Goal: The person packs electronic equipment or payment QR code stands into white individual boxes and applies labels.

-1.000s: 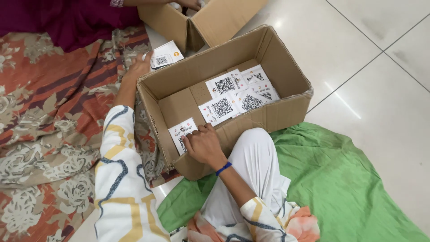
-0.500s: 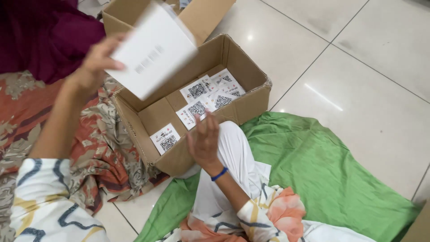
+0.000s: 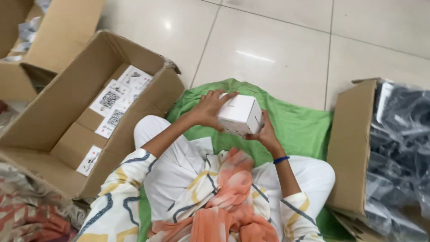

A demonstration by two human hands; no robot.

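- Since the earlier frame you had brought the small white box down from above the carton, where your left hand alone held it up, to a spot in front of your chest, and your right hand had left the carton's edge to join it.
- Your left hand gripped the box's left side, fingers spread over its top.
- Your right hand, a blue band at its wrist, clasped the box from the right and underneath, so both hands were closed on it.
- The box hung above the green cloth spread on the tiled floor, over your lap.
- To your left stood the open cardboard carton with white printed cards lying inside.
- To your right stood another carton filled with dark plastic-wrapped items.
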